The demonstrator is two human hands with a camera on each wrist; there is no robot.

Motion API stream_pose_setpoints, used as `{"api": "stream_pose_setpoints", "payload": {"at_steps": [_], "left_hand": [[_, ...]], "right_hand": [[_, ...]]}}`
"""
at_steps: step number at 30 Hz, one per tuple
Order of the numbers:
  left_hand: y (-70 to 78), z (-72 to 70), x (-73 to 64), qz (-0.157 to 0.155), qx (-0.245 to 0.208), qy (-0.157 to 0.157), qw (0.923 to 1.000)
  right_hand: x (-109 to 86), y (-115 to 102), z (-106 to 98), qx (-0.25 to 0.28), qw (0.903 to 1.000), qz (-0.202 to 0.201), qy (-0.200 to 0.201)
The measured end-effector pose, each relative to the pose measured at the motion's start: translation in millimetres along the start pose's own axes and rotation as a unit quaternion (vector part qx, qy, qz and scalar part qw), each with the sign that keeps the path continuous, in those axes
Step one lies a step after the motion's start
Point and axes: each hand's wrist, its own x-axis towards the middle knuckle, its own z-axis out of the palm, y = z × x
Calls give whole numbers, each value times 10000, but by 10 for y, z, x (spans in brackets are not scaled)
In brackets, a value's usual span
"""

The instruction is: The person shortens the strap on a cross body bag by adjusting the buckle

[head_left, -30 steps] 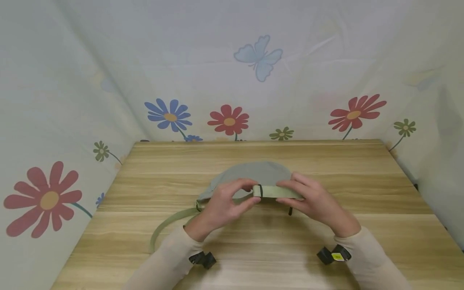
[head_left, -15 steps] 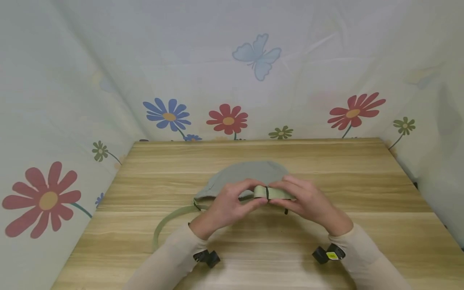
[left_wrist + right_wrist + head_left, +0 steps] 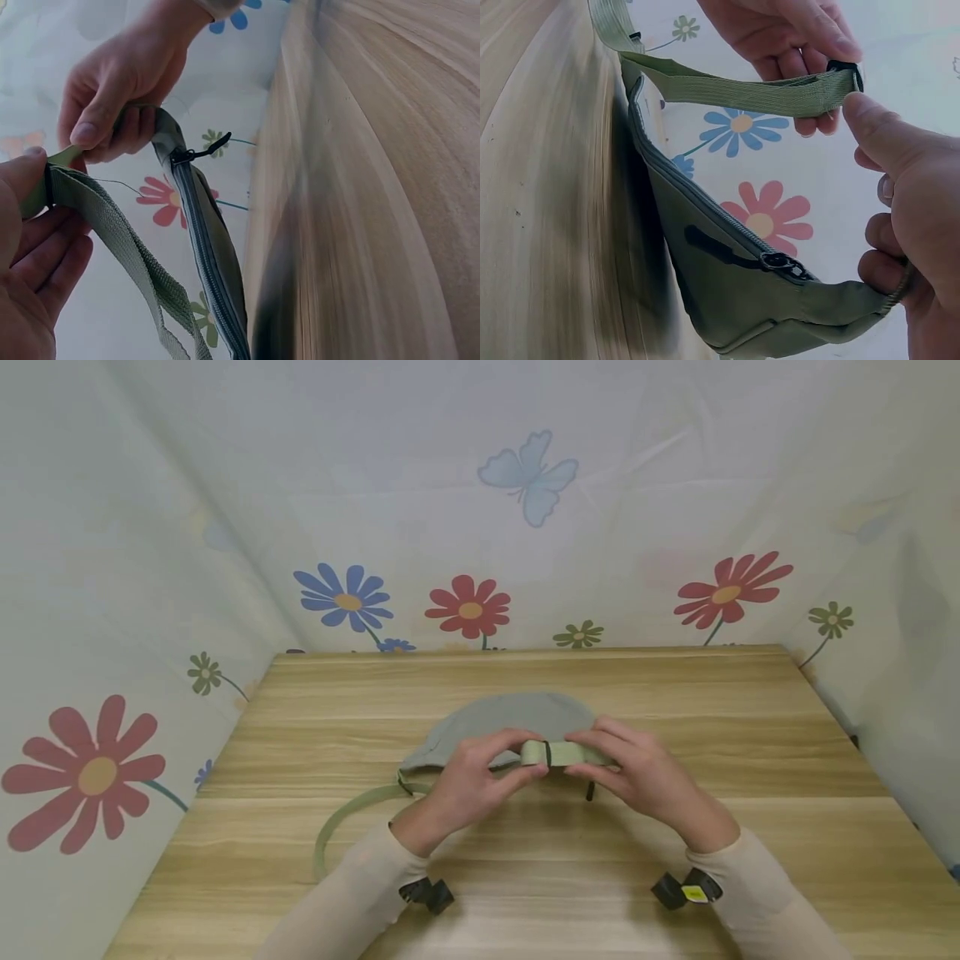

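A grey-green waist bag [image 3: 517, 714] rests on the table behind both hands. My left hand [image 3: 468, 777] pinches its light green webbing strap [image 3: 567, 753] between thumb and fingers, right beside a black slider buckle [image 3: 548, 753]. Just right of the buckle, my right hand [image 3: 648, 772] grips the same strap by thumb and fingertips. In the right wrist view the bag's zipper is closed, with a black zipper pull [image 3: 720, 249] hanging from it, and the right hand's lower fingers curl at the bag's end. Doubled strap runs from the buckle toward the bag's other end.
A loop of strap [image 3: 330, 827] lies on the wooden table [image 3: 360, 693] left of the bag. Flower-printed cloth [image 3: 420, 485] stands behind the table and at both sides. Each wrist wears a small black camera.
My right hand moved left along the strap up to the buckle, then drew back right. My left hand shifted slightly right and keeps its pinch. The bag stays nearly in place.
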Motion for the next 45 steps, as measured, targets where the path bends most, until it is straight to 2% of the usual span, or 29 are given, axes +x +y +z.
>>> {"api": "stream_pose_setpoints", "payload": {"at_steps": [5, 8, 13, 16, 18, 23, 33, 40, 45], "left_hand": [[-19, 37, 24, 122, -53, -66, 9999], [-16, 50, 43, 38, 16, -239, 9997], [15, 25, 46, -430, 185, -598, 9971], [12, 25, 29, -704, 181, -659, 9952], [3, 39, 19, -767, 67, -620, 9951], [9, 56, 22, -602, -93, -495, 9969], [23, 55, 51, -226, 541, -659, 9961], [-8, 31, 2, -146, 853, -670, 9940], [5, -3, -6, -341, 958, -652, 9927]], "right_hand": [[21, 1, 36, -12, 9999, -126, 5], [23, 7, 53, 4, 9998, -183, -2], [16, 13, 54, 56, 9999, -113, -23], [11, 15, 57, 129, 9999, -60, 11], [10, 15, 63, 173, 9998, -56, 33], [16, 3, 70, 285, 9996, -35, 21], [19, 24, 103, 416, 9989, -193, -78], [-1, 38, 86, 506, 9987, -1, -57], [-15, 42, 54, 533, 9983, 126, -214]]}}
